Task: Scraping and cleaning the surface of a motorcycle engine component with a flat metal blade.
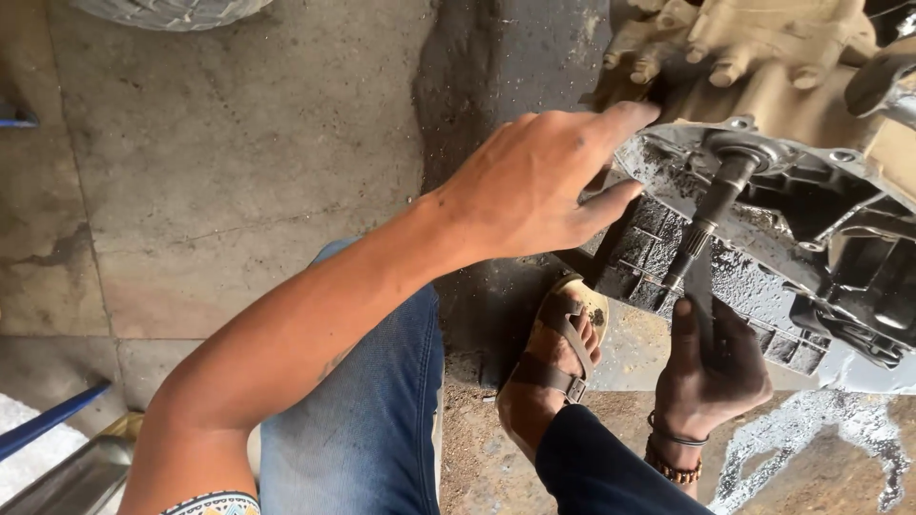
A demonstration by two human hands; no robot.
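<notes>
The left hand (534, 181), fingers loosely spread and holding nothing, touches the greasy tan-and-black metal gearbox housing (763, 162) on the concrete floor (219, 172), near a co-worker's dark-sleeved hand (711, 367).

Greasy gearbox housing (763, 181) lies tilted, its splined shaft (711, 215) protruding.

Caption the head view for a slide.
Left hand touches a greasy gearbox casing while a co-worker's hand holds a dark tool by its shaft.

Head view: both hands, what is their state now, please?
Left hand: open, fingertips on the gearbox casing.
Right hand: not in view.
</notes>
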